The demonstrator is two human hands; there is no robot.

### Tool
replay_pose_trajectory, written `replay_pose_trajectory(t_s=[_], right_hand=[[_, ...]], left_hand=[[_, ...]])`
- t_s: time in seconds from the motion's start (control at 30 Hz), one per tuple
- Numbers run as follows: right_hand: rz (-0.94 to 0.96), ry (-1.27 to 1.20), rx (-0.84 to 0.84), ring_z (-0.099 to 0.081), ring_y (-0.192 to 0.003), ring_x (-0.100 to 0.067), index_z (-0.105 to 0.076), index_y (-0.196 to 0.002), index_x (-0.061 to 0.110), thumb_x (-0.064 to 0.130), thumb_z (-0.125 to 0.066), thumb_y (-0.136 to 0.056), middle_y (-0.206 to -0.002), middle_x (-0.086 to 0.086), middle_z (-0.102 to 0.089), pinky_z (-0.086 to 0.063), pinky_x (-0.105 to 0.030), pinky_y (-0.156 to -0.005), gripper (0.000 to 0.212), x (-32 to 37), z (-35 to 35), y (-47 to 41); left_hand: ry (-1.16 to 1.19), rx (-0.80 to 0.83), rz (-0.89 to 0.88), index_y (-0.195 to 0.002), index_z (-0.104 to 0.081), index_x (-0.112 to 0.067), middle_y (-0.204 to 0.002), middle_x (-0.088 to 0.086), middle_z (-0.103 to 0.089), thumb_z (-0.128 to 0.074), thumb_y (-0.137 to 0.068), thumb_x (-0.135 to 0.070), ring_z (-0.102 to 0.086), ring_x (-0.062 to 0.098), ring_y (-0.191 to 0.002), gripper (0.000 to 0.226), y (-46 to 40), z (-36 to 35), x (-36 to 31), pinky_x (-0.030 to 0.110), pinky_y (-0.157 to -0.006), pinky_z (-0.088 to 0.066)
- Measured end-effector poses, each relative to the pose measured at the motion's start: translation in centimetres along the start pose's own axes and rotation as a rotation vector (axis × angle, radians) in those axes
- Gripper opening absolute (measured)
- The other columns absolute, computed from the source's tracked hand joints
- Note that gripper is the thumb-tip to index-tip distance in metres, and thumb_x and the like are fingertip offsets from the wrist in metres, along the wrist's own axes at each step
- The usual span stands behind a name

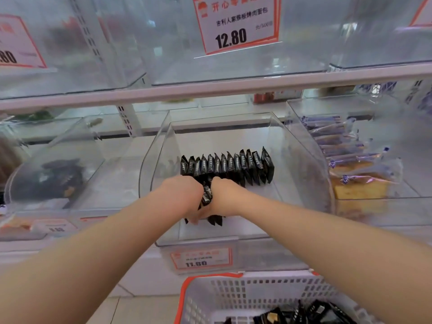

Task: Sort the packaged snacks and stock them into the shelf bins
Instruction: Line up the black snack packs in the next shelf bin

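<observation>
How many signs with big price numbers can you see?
4. One white, red-edged paper price sign hangs top middle, one top left, one under the middle clear plastic bin, one blurry one lower left. Another may be cut off top right.

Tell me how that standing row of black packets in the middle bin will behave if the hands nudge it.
The row of black packets stands on narrow edges and leans, so a sideways nudge would probably topple it like dominoes. The glossy wrappers look slippery on the clear bin floor. The bunch the hands hold is crinkled, so the packets are likely soft and light.
</observation>
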State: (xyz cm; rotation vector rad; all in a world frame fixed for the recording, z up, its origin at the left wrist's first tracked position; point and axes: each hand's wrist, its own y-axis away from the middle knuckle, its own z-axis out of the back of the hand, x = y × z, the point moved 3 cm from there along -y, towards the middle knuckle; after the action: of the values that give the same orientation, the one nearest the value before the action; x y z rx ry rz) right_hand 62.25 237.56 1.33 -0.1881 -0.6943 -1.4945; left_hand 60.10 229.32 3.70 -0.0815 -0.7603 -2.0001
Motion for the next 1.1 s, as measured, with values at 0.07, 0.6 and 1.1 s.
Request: replay_pose_trajectory(t_s=[0.07,0.6,1.1], right_hand=[[0.037,-0.051,0.055,-0.053,-0.071,-0.020,-0.051,-0.087,0.006,0.029,-0.081,-0.070,-0.078,-0.004,-0.054,-0.044,-0.029,-0.056,0.041,-0.3,0.2,0.5],[0.031,-0.067,-0.064,-0.051,-0.096,-0.021,-0.041,-0.124,0.005,0.032,-0.080,-0.071,-0.112,-0.008,-0.053,-0.046,-0.030,-0.070,0.072,-2.0,-0.1,0.1],[0.051,0.081,-0.108,-0.056,-0.094,-0.025,-0.047,-0.117,0.005,0.030,-0.071,-0.081,-0.110,-0.011,-0.059,-0.047,-0.034,-0.074,0.051,-2.1,0.0,-0.3]], left_hand=[[0.023,0.021,-0.021,-0.094,-0.062,-0.018,-0.084,-0.004,-0.056,-0.069,-0.074,-0.054,-0.059,0.017,-0.087,0.042,-0.1,-0.1,0.0,0.029,-0.074,-0.051],[-0.130,-0.175,0.058,-0.109,-0.053,-0.012,-0.092,-0.001,-0.052,-0.058,-0.091,-0.030,-0.058,0.019,-0.085,0.026,-0.4,0.6,0.0,0.027,-0.059,-0.037],[-0.161,-0.256,0.063,-0.121,-0.049,-0.004,-0.121,0.012,-0.046,-0.044,-0.091,0.002,-0.050,0.028,-0.113,0.030,0.1,-0.1,0.1,0.033,-0.079,-0.043]])
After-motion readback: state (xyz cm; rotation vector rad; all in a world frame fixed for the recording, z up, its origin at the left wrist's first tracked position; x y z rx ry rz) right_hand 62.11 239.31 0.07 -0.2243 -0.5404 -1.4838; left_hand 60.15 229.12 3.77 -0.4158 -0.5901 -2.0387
